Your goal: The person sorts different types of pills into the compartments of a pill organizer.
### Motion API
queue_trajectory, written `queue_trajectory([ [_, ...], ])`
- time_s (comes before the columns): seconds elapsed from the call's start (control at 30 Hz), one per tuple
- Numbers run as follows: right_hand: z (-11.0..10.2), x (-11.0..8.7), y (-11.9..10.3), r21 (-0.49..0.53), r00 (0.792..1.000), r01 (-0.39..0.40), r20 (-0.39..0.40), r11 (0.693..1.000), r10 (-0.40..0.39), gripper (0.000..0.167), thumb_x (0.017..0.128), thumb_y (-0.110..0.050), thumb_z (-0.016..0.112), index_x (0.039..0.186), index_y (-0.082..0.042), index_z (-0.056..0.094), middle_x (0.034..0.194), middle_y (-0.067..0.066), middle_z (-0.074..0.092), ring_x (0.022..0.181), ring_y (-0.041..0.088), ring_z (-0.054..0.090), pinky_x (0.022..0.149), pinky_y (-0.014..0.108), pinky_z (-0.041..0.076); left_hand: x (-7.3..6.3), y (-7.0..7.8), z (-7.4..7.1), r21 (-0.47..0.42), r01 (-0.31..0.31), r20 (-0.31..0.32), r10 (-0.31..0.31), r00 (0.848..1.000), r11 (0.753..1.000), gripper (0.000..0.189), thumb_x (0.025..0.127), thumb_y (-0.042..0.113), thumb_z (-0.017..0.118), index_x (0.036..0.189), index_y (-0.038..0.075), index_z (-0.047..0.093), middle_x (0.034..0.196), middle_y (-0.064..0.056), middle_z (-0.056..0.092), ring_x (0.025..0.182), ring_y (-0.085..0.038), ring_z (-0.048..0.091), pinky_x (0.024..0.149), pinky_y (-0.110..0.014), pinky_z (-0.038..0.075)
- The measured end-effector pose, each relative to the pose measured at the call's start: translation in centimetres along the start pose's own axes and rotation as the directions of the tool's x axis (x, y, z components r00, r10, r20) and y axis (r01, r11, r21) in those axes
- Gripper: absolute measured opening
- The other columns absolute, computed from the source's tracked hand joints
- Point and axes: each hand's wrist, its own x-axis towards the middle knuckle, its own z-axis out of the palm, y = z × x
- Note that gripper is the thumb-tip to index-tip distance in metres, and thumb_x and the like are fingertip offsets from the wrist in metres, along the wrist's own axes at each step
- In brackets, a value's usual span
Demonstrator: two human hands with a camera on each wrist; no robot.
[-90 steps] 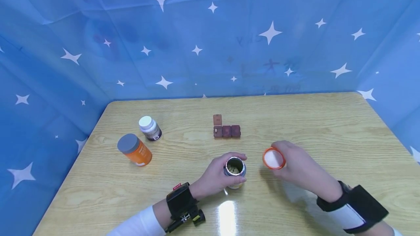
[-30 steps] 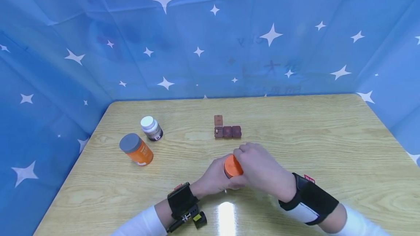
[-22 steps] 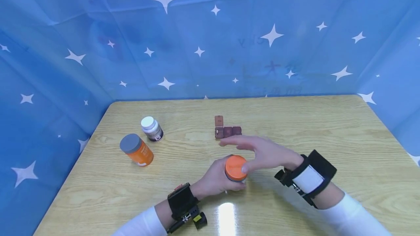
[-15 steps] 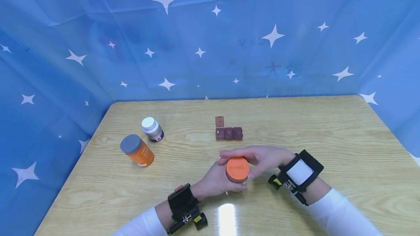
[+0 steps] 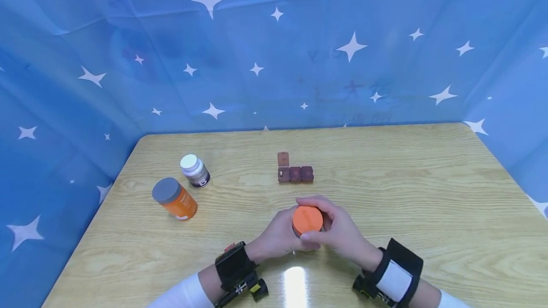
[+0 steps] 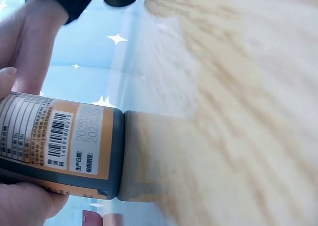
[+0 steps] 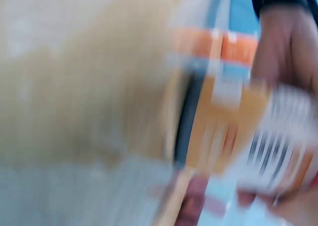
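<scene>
In the head view, my left hand [image 5: 276, 233] grips a small supplement bottle around its body. The left wrist view shows that bottle [image 6: 74, 141] standing on the table, with a barcode and a tan and grey label. On its mouth sits an orange screw lid [image 5: 307, 219]. My right hand [image 5: 342, 229] curls its thumb and fingers round the lid's rim from the right. The bottle [image 7: 223, 129] appears blurred in the right wrist view. Most of its body is hidden by my hands in the head view.
A dark red pill box [image 5: 295, 175] lies behind my hands, its left compartment's flap raised and a small pale piece inside. To the left stand an orange jar with a grey lid [image 5: 181, 203] and a white-capped bottle [image 5: 195, 172]. A starry blue cloth [image 5: 274, 84] surrounds the wooden table [image 5: 406, 170].
Earlier my right hand held the lid apart from the uncovered bottle. It put the lid on, let go, and now grips it again with the wrist turned. My left hand kept its hold.
</scene>
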Motion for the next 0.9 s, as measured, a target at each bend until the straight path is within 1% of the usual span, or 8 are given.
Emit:
queue_trajectory([
  [0.17,2.8,-0.9,-0.3,-0.076,0.960,-0.013,-0.278,0.997,-0.009,0.059,0.069,-0.003,0.077,0.122,-0.002,0.052,0.122,0.013,0.049,0.109,0.000,0.049,0.093,0.007,0.039,-0.2,0.1,0.0,0.034,0.000,-0.011,0.001,1.000,0.999,0.051,0.069,0.003,0.075,0.115,0.014,0.057,0.105,-0.001,0.063,0.090,-0.005,0.054,0.085,-0.021,0.043],
  [0.3,3.1,-1.1,-0.6,-0.110,0.946,-0.022,-0.324,0.994,-0.015,0.064,0.069,-0.001,0.077,0.125,0.000,0.047,0.128,0.016,0.046,0.119,0.014,0.046,0.097,0.006,0.034,-0.2,0.2,0.0,0.050,-0.020,-0.009,0.021,1.000,0.999,0.049,0.070,0.002,0.074,0.114,0.013,0.057,0.104,-0.002,0.064,0.090,-0.004,0.054,0.086,-0.021,0.044],
  [0.4,1.6,-0.5,-0.9,-0.157,0.974,0.043,-0.214,0.987,-0.076,0.067,0.076,-0.012,0.074,0.133,0.000,0.039,0.136,0.019,0.040,0.130,0.024,0.036,0.107,0.018,0.031,-0.1,0.2,0.0,0.034,-0.026,0.000,0.026,1.000,0.999,0.046,0.070,0.007,0.077,0.112,0.012,0.058,0.103,-0.003,0.065,0.090,-0.003,0.056,0.085,-0.021,0.045],
  [0.5,-0.8,1.0,-1.1,-0.143,0.989,0.136,0.070,0.980,-0.127,0.074,0.084,-0.033,0.067,0.142,-0.005,0.030,0.145,0.020,0.031,0.138,0.018,0.026,0.113,0.038,0.023,0.0,0.2,-0.1,0.029,-0.011,0.005,0.011,1.000,1.000,0.045,0.070,0.012,0.079,0.110,0.013,0.058,0.101,-0.003,0.065,0.088,-0.003,0.056,0.084,-0.020,0.045],
  [0.57,-2.4,2.3,-1.2,-0.091,0.937,0.159,0.327,0.983,-0.122,0.078,0.085,-0.043,0.063,0.145,-0.009,0.026,0.148,0.018,0.030,0.138,0.012,0.028,0.113,0.043,0.024,0.1,0.2,-0.1,0.023,-0.018,0.014,0.017,1.000,1.000,0.049,0.070,0.012,0.079,0.114,0.014,0.057,0.106,-0.002,0.064,0.094,-0.004,0.057,0.088,-0.021,0.044],
  [0.73,-4.7,4.6,-1.6,-0.075,0.687,0.127,0.726,0.989,-0.033,0.078,0.084,-0.036,0.066,0.146,-0.010,0.026,0.150,0.014,0.029,0.139,0.010,0.027,0.112,0.027,0.025,0.1,0.0,-0.1,-0.025,-0.019,0.048,0.020,0.999,1.000,0.061,0.070,0.011,0.079,0.123,0.020,0.051,0.121,-0.001,0.059,0.109,-0.006,0.054,0.098,-0.023,0.039],
  [0.83,-5.1,5.1,-1.6,-0.091,0.642,0.107,0.767,0.990,0.002,0.070,0.085,-0.022,0.067,0.144,-0.009,0.032,0.150,0.015,0.030,0.140,0.010,0.022,0.113,0.022,0.021,0.0,0.0,-0.1,-0.025,-0.001,0.045,0.002,0.999,1.000,0.060,0.070,0.011,0.079,0.122,0.021,0.051,0.119,0.002,0.059,0.107,-0.005,0.054,0.097,-0.022,0.038],
  [0.9,-5.1,5.1,-1.5,-0.118,0.669,0.103,0.743,0.988,0.019,0.066,0.083,-0.015,0.068,0.141,-0.009,0.038,0.148,0.017,0.033,0.140,0.009,0.023,0.111,0.020,0.022,-0.1,-0.1,-0.1,-0.024,0.003,0.042,-0.002,0.999,1.000,0.058,0.070,0.011,0.079,0.120,0.019,0.052,0.116,0.002,0.060,0.104,-0.005,0.054,0.095,-0.021,0.039],
])
